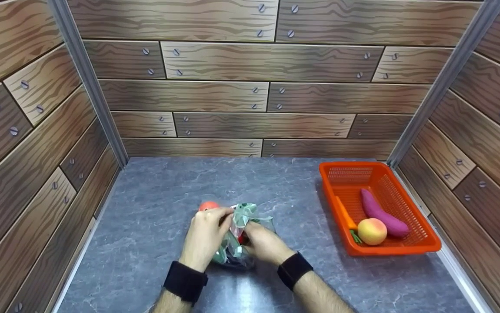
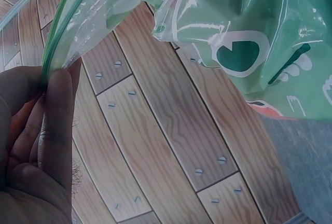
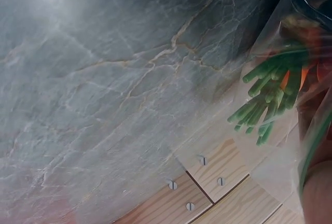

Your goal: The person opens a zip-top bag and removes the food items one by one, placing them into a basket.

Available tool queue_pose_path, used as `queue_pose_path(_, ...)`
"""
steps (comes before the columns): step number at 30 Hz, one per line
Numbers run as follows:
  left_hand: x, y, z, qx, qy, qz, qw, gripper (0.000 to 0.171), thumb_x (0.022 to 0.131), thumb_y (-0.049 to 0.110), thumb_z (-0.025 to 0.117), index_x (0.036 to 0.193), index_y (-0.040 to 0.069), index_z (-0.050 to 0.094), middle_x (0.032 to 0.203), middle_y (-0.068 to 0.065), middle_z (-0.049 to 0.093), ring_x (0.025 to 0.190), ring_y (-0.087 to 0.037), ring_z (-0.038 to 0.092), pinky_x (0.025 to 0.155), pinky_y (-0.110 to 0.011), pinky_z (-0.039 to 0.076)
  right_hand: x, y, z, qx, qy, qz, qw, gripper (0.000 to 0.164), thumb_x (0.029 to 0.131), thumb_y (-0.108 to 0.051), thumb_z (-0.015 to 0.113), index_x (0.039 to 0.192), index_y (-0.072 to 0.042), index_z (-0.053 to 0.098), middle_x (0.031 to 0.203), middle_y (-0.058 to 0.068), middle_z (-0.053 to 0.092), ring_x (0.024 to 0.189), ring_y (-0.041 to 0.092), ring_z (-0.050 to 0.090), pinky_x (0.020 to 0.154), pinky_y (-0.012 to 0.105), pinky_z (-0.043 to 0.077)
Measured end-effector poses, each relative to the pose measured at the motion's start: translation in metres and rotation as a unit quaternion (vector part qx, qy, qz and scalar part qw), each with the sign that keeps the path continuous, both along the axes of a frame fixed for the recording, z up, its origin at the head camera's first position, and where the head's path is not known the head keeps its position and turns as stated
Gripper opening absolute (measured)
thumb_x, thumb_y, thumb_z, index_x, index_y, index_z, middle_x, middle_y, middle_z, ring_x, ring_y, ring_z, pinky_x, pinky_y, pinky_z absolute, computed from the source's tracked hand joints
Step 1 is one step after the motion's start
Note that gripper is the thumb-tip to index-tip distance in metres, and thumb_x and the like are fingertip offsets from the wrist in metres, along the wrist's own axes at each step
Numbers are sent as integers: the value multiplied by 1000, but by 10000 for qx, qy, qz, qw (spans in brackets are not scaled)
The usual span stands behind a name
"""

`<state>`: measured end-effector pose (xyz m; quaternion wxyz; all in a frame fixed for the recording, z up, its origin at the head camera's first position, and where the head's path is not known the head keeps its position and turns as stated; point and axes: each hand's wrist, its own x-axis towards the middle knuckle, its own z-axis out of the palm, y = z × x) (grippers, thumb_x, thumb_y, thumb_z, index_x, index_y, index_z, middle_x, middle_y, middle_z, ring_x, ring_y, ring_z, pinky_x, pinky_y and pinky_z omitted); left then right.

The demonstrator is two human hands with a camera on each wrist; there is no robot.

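Note:
A clear zip bag (image 1: 238,234) with a green print stands on the grey table (image 1: 145,243) near its front middle. My left hand (image 1: 225,216) pinches the bag's upper edge; in the left wrist view, thumb and fingers (image 2: 54,94) clamp the green zip strip (image 2: 62,37). My right hand (image 1: 251,231) grips the bag's right side. Through the plastic in the right wrist view shows a toy carrot with green tops (image 3: 270,102), and a fingertip (image 3: 317,193) sits at the lower right by the zip edge. A small orange-red fruit (image 1: 208,205) lies just behind my left hand.
An orange plastic basket (image 1: 406,250) stands at the right, against the side wall. It holds a purple vegetable (image 1: 382,213), a peach (image 1: 371,231) and a carrot (image 1: 345,214). Wood-pattern walls close in the table on the left, back and right.

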<state>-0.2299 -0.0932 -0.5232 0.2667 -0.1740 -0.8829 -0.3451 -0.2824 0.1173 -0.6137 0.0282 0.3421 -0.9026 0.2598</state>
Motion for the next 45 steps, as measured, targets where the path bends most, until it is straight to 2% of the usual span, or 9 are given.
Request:
queue_pose_path(7, 0, 1, -1, 15, -33, -16, 10000, 12, 104, 1, 86, 114, 4, 91, 105, -11, 92, 96, -25, 90, 84, -41, 75, 0, 1, -5, -164, -180, -38, 9997, 64, 104, -10, 86, 161, 1, 61, 138, 16, 79, 126, 31, 79, 114, 46, 69)
queue_pose_path(16, 0, 1, -1, 0, 4, -2, 10000, 11, 104, 2, 86, 113, 6, 91, 105, -10, 92, 97, -25, 90, 85, -42, 76, 2, 5, -2, -76, -541, -265, 9982, 59, 107, -14, 85, 158, 3, 62, 136, 17, 78, 123, 31, 80, 111, 46, 70)
queue_pose_path(23, 0, 1, -2, 0, -56, 9, 10000, 12, 104, 2, 86, 114, 5, 91, 105, -10, 92, 96, -25, 90, 84, -42, 76, 2, 8, 1, 158, -172, -286, 9993, 55, 106, -15, 87, 153, 4, 65, 130, 17, 80, 116, 30, 80, 104, 44, 72)
queue_pose_path(28, 0, 1, -1, -8, -52, -3, 10000, 12, 103, 2, 86, 115, 4, 91, 105, -11, 92, 96, -25, 90, 84, -41, 76, 3, 13, 4, 135, 125, -301, 9994, 49, 104, -15, 90, 144, 2, 69, 126, 17, 82, 113, 31, 81, 100, 43, 73)
queue_pose_path(33, -1, 2, -1, -21, -19, -1, 10000, 13, 104, 1, 86, 114, 6, 91, 104, -10, 92, 95, -23, 89, 81, -39, 75, 3, 21, 9, 83, 0, -450, 9990, 52, 103, -20, 91, 147, -2, 70, 130, 16, 84, 115, 30, 84, 101, 45, 74)
queue_pose_path(38, -2, 3, 0, 1, -43, -15, 10000, 14, 103, 1, 86, 115, 7, 91, 104, -10, 92, 95, -23, 89, 82, -38, 75, 4, 30, 18, 128, 73, -558, 9983, 63, 103, -25, 92, 157, -2, 67, 134, 17, 84, 118, 34, 84, 104, 52, 72)
queue_pose_path(45, -2, 3, 1, -24, 48, -28, 10000, 13, 103, 0, 86, 114, 5, 91, 105, -10, 92, 96, -24, 89, 83, -38, 76, 4, 48, 30, -36, -36, -798, 9968, 63, 103, -26, 91, 156, -5, 66, 143, 21, 80, 129, 40, 81, 115, 59, 68)
